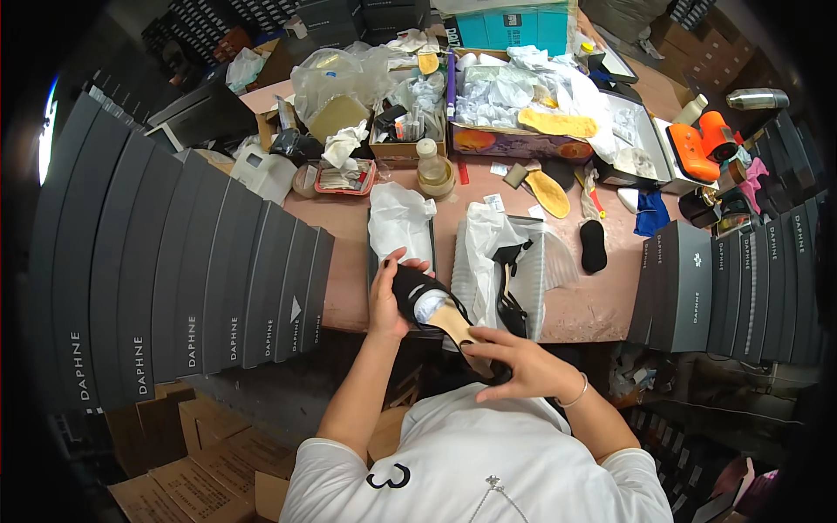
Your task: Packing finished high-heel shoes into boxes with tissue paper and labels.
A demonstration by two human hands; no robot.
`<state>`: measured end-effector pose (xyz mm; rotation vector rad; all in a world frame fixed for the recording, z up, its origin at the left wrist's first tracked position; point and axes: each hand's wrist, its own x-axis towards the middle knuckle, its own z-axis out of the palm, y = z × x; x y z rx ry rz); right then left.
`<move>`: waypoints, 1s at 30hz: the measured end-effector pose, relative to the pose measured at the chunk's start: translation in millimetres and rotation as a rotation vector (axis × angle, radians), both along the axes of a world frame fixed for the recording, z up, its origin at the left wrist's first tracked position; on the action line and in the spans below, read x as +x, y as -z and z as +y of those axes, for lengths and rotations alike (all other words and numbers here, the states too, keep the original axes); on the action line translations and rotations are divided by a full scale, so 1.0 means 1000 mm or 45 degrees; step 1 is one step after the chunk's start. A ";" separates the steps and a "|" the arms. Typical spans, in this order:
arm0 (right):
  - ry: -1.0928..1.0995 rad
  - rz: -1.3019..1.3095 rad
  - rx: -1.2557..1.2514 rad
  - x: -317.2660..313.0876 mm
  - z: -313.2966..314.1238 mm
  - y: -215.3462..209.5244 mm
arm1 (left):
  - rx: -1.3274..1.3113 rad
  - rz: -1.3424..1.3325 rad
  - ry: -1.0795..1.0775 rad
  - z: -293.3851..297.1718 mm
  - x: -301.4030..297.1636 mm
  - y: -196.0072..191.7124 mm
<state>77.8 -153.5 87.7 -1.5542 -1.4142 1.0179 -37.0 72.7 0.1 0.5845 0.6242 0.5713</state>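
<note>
A black women's shoe (449, 318) with a beige insole and white paper stuffed in its toe is held in front of my body, over the table's front edge. My left hand (389, 299) grips its toe end from the left. At the heel end, the fingers of my right hand (527, 366) rest on the insole, with the thumb lower down; the heel lies between them, partly hidden. Behind the shoe is an open shoebox (534, 301) with white tissue paper (490, 240) and another black shoe (511, 292). To its left, more white paper (399, 222) fills a dark box part (372, 261).
Tall rows of dark shoeboxes flank me on the left (205, 261) and right (684, 288). A purple-sided box (514, 144) full of crumpled paper stands at the back. A black insole-shaped pad (593, 246), yellow sponge (547, 192), brush (593, 196) and glass bottle (429, 161) lie about the pink tabletop (580, 305).
</note>
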 end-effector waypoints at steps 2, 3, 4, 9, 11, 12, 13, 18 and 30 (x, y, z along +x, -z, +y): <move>0.099 -0.031 0.041 -0.002 -0.001 0.000 | 0.182 0.047 0.198 0.012 0.020 -0.007; 0.182 0.008 0.064 0.000 -0.004 0.006 | 0.266 0.077 0.311 0.026 0.031 -0.003; 0.288 0.213 0.066 0.006 -0.009 0.010 | 0.724 0.347 0.427 0.058 0.033 0.029; 0.689 1.658 0.250 0.036 -0.048 0.056 | 2.094 1.488 0.891 0.117 0.100 0.013; 0.868 1.881 0.263 0.045 -0.052 0.063 | 2.239 1.584 0.992 0.153 0.098 0.076; 0.949 2.028 0.350 0.050 -0.053 0.070 | 2.238 1.574 1.010 0.178 0.093 0.108; 1.077 2.156 0.490 0.054 -0.059 0.076 | 2.157 1.093 0.847 0.156 0.104 0.065; 1.054 2.713 0.797 0.057 -0.069 0.078 | 1.976 0.885 0.861 0.092 0.047 -0.115; 1.013 2.305 0.610 0.027 -0.089 0.043 | 2.201 0.684 0.863 0.043 0.063 -0.071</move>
